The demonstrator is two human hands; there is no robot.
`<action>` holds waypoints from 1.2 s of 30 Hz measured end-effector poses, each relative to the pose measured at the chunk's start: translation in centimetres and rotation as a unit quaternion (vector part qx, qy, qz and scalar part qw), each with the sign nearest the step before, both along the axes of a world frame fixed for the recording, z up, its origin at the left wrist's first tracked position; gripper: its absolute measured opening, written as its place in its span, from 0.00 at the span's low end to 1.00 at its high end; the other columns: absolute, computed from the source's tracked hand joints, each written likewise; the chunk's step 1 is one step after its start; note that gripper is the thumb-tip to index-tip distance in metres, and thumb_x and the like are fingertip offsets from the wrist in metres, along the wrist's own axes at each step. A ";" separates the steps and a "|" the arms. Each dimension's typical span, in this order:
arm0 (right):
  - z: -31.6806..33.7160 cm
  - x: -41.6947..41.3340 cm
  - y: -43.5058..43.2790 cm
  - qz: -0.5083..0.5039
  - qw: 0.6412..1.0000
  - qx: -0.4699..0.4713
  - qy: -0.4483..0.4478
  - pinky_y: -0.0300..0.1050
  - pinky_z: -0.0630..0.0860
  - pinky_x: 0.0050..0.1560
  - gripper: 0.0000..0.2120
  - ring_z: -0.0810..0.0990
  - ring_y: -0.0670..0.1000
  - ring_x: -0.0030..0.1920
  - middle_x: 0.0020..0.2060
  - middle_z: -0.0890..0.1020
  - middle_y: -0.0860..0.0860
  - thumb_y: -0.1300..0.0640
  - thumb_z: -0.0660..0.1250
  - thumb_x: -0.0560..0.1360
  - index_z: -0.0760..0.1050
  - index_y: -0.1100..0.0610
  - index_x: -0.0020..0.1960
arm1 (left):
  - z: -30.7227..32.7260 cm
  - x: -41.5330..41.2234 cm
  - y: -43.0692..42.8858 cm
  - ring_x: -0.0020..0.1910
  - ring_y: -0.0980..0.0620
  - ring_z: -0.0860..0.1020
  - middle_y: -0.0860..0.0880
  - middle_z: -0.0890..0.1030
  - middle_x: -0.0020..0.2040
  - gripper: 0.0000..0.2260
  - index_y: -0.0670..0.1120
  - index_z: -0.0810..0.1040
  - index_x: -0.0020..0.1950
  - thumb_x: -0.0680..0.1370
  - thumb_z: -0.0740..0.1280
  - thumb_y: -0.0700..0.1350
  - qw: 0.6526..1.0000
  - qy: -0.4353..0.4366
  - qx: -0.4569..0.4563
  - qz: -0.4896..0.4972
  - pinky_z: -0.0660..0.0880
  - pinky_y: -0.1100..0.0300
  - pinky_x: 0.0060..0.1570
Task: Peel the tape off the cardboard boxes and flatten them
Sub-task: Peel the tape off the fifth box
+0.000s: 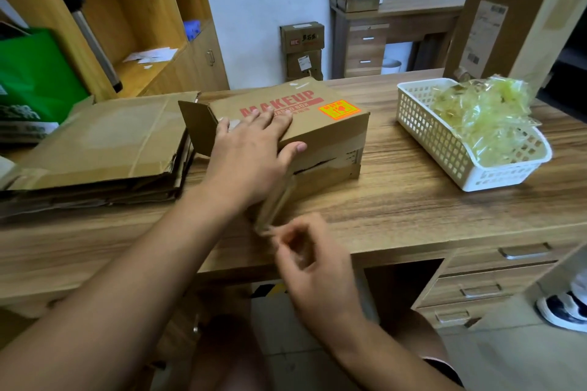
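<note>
A brown cardboard box (pixel 330 127) printed with red "MAKEUP" and an orange sticker lies on the wooden desk (pixel 413 200); its left flap stands open. My left hand (pixel 254 149) rests flat on the box's top with straight fingers, the thumb over the front edge. A strip of clear tape (pixel 274 203) stretches from the box's front face down toward me. My right hand (pixel 308 251) pinches the strip's lower end near the desk's front edge; the hand is blurred.
Several flattened cardboard boxes (pixel 101 149) are stacked at the left. A white plastic basket (pixel 444 149) full of crumpled tape sits at the right, with a tall cardboard box (pixel 514 16) behind it. A green bag (pixel 35 79) and shelves stand far left.
</note>
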State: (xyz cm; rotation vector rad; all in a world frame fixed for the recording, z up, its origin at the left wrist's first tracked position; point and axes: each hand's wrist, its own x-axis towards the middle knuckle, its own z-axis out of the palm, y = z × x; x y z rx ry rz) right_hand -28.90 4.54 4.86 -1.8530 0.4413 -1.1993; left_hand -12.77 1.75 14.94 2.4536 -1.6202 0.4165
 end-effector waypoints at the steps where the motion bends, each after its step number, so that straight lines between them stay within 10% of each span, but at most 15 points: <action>1: 0.1 0.3 0.8 0.007 1.000 -0.022 0.007 0.26 0.71 0.40 0.10 0.79 0.39 0.41 0.43 0.78 0.39 0.56 0.67 0.78 0.70 0.42 0.50 | 0.0 -0.2 -0.1 0.79 0.49 0.58 0.49 0.61 0.80 0.28 0.58 0.58 0.80 0.81 0.51 0.66 1.000 0.002 -0.002 0.004 0.54 0.40 0.75; 9: 1.2 -1.3 -3.8 -0.033 0.996 0.070 0.051 0.37 0.78 0.52 0.26 0.79 0.44 0.54 0.53 0.76 0.41 0.52 0.73 0.74 0.67 0.43 0.68 | 1.1 -0.5 0.3 0.72 0.47 0.68 0.48 0.72 0.72 0.29 0.51 0.63 0.74 0.79 0.62 0.64 0.993 0.110 -0.029 -0.003 0.53 0.42 0.76; 14: 2.3 -1.8 -7.1 -0.065 0.985 0.005 0.162 0.21 0.65 0.58 0.40 0.72 0.36 0.60 0.59 0.69 0.45 0.42 0.78 0.68 0.66 0.47 0.76 | 2.8 0.0 1.3 0.76 0.48 0.59 0.48 0.66 0.77 0.25 0.56 0.63 0.77 0.81 0.61 0.61 0.975 0.214 0.019 -0.051 0.51 0.46 0.76; 20: 3.3 -1.5 -8.7 -0.122 0.968 -0.111 0.191 0.47 0.75 0.63 0.19 0.79 0.52 0.59 0.58 0.79 0.51 0.57 0.71 0.79 0.77 0.56 0.69 | 4.2 3.2 2.3 0.77 0.62 0.50 0.66 0.50 0.79 0.31 0.66 0.53 0.79 0.79 0.62 0.64 0.957 0.193 0.159 -0.144 0.44 0.61 0.71; 24: 3.2 -1.8 -9.3 -0.146 0.963 -0.115 0.197 0.42 0.73 0.60 0.18 0.80 0.54 0.58 0.58 0.83 0.52 0.59 0.67 0.81 0.75 0.55 0.71 | 4.4 4.7 3.1 0.77 0.63 0.52 0.73 0.51 0.76 0.35 0.73 0.54 0.76 0.71 0.63 0.75 0.947 0.218 0.164 -0.169 0.50 0.55 0.76; 29: 2.9 -1.9 -9.0 -0.133 0.978 0.004 0.163 0.49 0.79 0.58 0.22 0.83 0.51 0.58 0.59 0.84 0.49 0.58 0.64 0.82 0.61 0.51 0.73 | 2.7 3.4 3.0 0.71 0.70 0.52 0.68 0.53 0.79 0.34 0.70 0.55 0.77 0.72 0.61 0.72 0.963 0.183 0.096 -0.173 0.46 0.62 0.71; 36: 2.8 -2.2 -10.3 -0.180 0.955 -0.143 0.187 0.59 0.73 0.59 0.05 0.78 0.53 0.56 0.52 0.82 0.49 0.61 0.68 0.80 0.81 0.54 0.55 | 1.7 2.5 2.7 0.72 0.69 0.52 0.63 0.55 0.80 0.34 0.64 0.56 0.79 0.75 0.60 0.70 0.974 0.153 0.056 -0.157 0.44 0.62 0.70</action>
